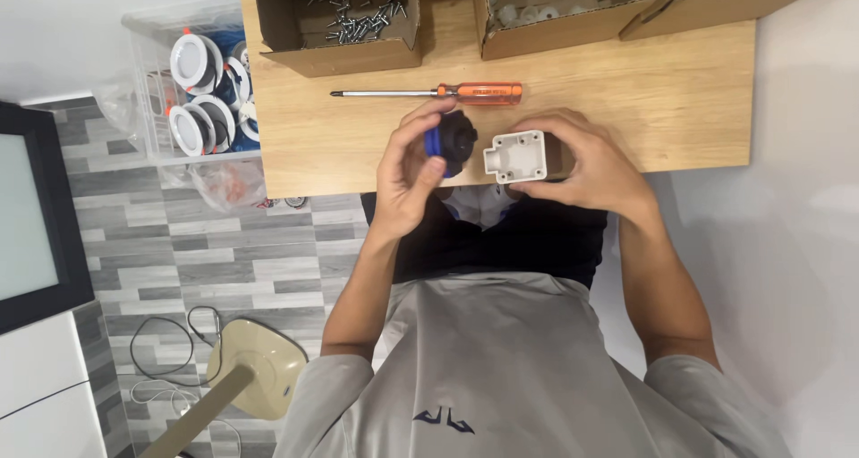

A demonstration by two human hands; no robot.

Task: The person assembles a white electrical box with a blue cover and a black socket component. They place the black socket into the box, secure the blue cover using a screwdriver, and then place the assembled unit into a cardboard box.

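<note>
Left hand (pixel 410 176) curls its fingers firmly around a round black part (pixel 455 142) with a blue ring, matte plastic. Just right of it, right hand (pixel 586 163) pinches a squarish white plastic housing (pixel 515 156), open side up, smooth with corner holes. Beyond both grips, an orange-handled screwdriver (pixel 429 92) lies on the wooden table (pixel 680 91).

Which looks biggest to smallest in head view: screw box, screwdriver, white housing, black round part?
1. Screw box, cut off by the frame top.
2. Screwdriver: longest, but thin.
3. White housing in the right hand and black round part in the left hand: near alike, both partly hidden by fingers, so unranked.
</note>
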